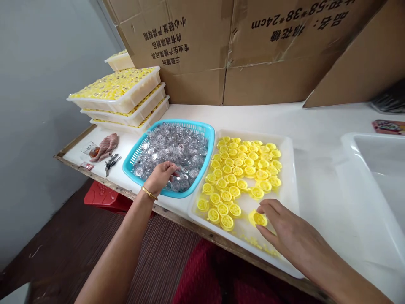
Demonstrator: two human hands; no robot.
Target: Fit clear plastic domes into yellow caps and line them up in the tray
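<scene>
My left hand (pixel 162 176), with a gold bangle on the wrist, reaches into a turquoise basket (pixel 136 153) full of clear plastic lids (pixel 172 152); its fingers are curled down among the lids, and what they hold is hidden. My right hand (pixel 286 230) rests in a white tray (pixel 286 145) with its fingertips pinched on one yellow round cap (pixel 258 218) near the front edge. Several more yellow caps (pixel 242 169) lie in rows across the tray.
Stacked white trays of yellow pieces (pixel 118 90) stand at the back left. Cardboard boxes (pixel 240 46) line the wall behind. An empty white tray (pixel 376 169) sits at the right. A cloth (pixel 106 145) and pliers (pixel 111 162) lie at the table's left edge. A red stool (pixel 103 196) stands below.
</scene>
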